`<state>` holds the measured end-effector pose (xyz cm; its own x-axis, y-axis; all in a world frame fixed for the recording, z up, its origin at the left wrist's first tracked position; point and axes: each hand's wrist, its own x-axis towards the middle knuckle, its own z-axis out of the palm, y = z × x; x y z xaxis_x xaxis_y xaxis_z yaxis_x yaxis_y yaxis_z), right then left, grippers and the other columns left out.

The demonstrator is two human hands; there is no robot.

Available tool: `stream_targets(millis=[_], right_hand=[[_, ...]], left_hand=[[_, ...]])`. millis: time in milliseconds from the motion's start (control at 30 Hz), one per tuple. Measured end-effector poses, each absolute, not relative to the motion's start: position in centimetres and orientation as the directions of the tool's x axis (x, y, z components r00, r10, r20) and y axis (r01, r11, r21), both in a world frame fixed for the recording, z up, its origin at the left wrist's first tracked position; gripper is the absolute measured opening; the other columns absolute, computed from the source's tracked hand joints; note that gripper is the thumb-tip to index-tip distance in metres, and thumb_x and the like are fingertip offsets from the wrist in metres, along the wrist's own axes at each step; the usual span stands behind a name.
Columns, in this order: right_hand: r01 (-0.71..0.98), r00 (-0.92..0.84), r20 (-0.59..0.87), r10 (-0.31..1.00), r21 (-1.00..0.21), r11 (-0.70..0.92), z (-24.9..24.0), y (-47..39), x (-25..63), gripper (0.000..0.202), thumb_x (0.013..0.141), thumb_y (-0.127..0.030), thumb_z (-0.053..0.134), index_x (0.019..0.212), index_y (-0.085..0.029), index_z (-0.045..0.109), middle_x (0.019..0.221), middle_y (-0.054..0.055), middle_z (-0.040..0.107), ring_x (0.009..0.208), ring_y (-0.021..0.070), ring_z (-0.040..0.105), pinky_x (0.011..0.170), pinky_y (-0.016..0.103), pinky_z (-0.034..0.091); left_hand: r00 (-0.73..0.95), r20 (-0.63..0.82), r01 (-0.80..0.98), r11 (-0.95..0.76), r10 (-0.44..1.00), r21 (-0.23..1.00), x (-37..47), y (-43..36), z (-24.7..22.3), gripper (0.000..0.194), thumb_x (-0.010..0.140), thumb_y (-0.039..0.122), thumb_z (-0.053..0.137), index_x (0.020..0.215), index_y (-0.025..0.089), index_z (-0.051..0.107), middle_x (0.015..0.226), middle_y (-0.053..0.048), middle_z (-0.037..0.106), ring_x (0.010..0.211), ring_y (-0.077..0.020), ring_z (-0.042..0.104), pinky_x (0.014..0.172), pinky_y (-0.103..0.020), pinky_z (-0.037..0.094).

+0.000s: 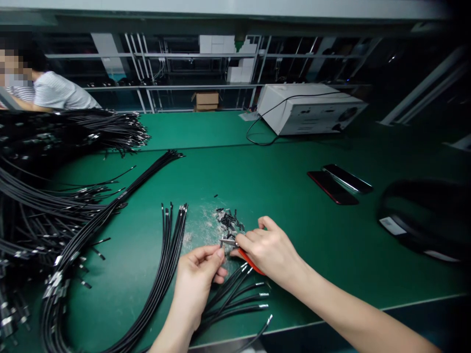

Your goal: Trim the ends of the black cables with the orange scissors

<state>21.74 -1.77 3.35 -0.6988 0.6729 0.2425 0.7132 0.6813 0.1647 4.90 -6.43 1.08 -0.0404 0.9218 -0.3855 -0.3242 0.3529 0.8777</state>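
Between thumb and fingers, my left hand [200,274] pinches a black cable near its tip [222,241]. My right hand [270,250] is closed around red-handled scissors [253,262], and their blades meet the cable just above my left fingertips. Right behind the blades lies a small pile of cut black sleeve pieces [228,220] with pale fibres scattered around it. Several black cables with silvery ends [253,296] fan out on the table beneath my hands. To the left, a bundle of black cables [171,250] curves over the green table.
A large heap of black cables [22,206] covers the left side. Two phones [336,186] lie to the right, near a dark rounded object [423,220]. A white metal box [312,110] with a black cord stands at the back. Another person [62,90] sits at the far left.
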Motion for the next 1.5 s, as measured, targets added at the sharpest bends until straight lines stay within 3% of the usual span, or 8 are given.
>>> stream_targets(millis=[133, 233, 633, 1133, 1233, 1333, 1433, 1500], right_hand=[[0.768, -0.626, 0.161, 0.763, -0.041, 0.639, 3.4, -1.5, 21.9, 0.029, 0.085, -0.045, 0.049, 0.072, -0.019, 0.051, 0.059, -0.003, 0.059, 0.051, 0.0115, 0.048, 0.068, 0.029, 0.026], [0.821, -0.547, 0.163, 0.821, -0.087, 0.565, 3.8, -1.7, 21.9, 0.029, 0.086, -0.048, 0.046, 0.082, -0.019, 0.051, 0.07, 0.001, 0.06, 0.062, 0.0143, 0.052, 0.068, 0.029, 0.026], [0.772, -0.634, 0.277, 0.722, 0.173, 0.612, 4.0, -3.3, 21.4, 0.029, 0.088, -0.042, 0.045, 0.076, -0.018, 0.056, 0.064, 0.003, 0.057, 0.061, 0.0164, 0.051, 0.07, 0.032, 0.027], [0.724, -0.683, 0.343, 0.645, 0.2, 0.661, 4.1, -2.5, 21.9, 0.028, 0.089, -0.035, 0.047, 0.068, -0.018, 0.056, 0.052, -0.001, 0.055, 0.049, 0.0126, 0.046, 0.066, 0.031, 0.027], [0.766, -0.609, 0.322, 0.725, 0.0, 0.643, 4.2, -2.3, 22.0, 0.03, 0.087, -0.038, 0.049, 0.066, -0.019, 0.056, 0.051, -0.001, 0.055, 0.049, 0.0116, 0.045, 0.064, 0.029, 0.029], [0.778, -0.389, 0.225, 0.893, -0.439, 0.449, 4.3, -2.5, 21.6, 0.027, 0.083, -0.044, 0.052, 0.075, -0.02, 0.06, 0.055, -0.001, 0.057, 0.055, 0.0123, 0.049, 0.059, 0.025, 0.034], [0.532, -0.283, -0.044, 0.958, -0.838, 0.119, 4.1, -3.0, 20.4, 0.029, 0.083, -0.046, 0.05, 0.088, -0.019, 0.06, 0.055, -0.003, 0.054, 0.049, 0.0103, 0.048, 0.048, 0.021, 0.036], [0.35, -0.267, -0.154, 0.951, -0.935, -0.053, 3.9, -3.4, 19.5, 0.032, 0.081, -0.046, 0.052, 0.091, -0.016, 0.059, 0.051, -0.005, 0.05, 0.043, 0.0089, 0.045, 0.042, 0.02, 0.034]], left_hand=[[-0.002, -0.387, -0.309, 0.368, 0.922, 0.877, 5.0, -6.4, 1.0, 0.031, 0.068, 0.034, 0.071, 0.083, 0.008, 0.066, 0.063, -0.001, 0.061, 0.045, -0.0056, 0.051, 0.042, -0.016, 0.042], [0.036, -0.366, -0.296, 0.36, 0.93, 0.885, 5.0, -6.4, 1.2, 0.028, 0.072, 0.036, 0.065, 0.078, 0.009, 0.067, 0.065, -0.002, 0.06, 0.046, -0.005, 0.047, 0.042, -0.015, 0.041], [0.02, -0.34, -0.229, 0.335, 0.94, 0.914, 4.9, -6.7, 1.5, 0.023, 0.073, 0.033, 0.066, 0.074, 0.01, 0.066, 0.058, 0.002, 0.054, 0.047, -0.0038, 0.045, 0.041, -0.012, 0.036], [0.048, -0.323, -0.252, 0.325, 0.945, 0.911, 4.7, -6.8, 2.0, 0.023, 0.074, 0.033, 0.065, 0.073, 0.011, 0.067, 0.061, 0.001, 0.055, 0.046, -0.0029, 0.044, 0.041, -0.013, 0.036], [0.05, -0.328, -0.243, 0.33, 0.943, 0.912, 4.7, -6.7, 1.8, 0.025, 0.073, 0.036, 0.066, 0.073, 0.011, 0.067, 0.056, 0.002, 0.054, 0.044, -0.0036, 0.044, 0.041, -0.014, 0.036], [0.014, -0.329, -0.221, 0.324, 0.944, 0.92, 4.9, -6.6, 1.6, 0.027, 0.069, 0.037, 0.069, 0.075, 0.011, 0.068, 0.053, 0.002, 0.053, 0.044, -0.0052, 0.044, 0.041, -0.015, 0.036], [-0.048, -0.294, -0.197, 0.279, 0.955, 0.94, 5.1, -6.6, 1.4, 0.027, 0.067, 0.037, 0.07, 0.074, 0.011, 0.068, 0.057, 0.001, 0.053, 0.049, -0.0078, 0.045, 0.042, -0.017, 0.038], [-0.077, -0.263, -0.163, 0.248, 0.962, 0.955, 5.2, -6.7, 1.2, 0.026, 0.068, 0.037, 0.069, 0.074, 0.012, 0.068, 0.06, 0.0, 0.053, 0.052, -0.0093, 0.046, 0.043, -0.018, 0.039]])
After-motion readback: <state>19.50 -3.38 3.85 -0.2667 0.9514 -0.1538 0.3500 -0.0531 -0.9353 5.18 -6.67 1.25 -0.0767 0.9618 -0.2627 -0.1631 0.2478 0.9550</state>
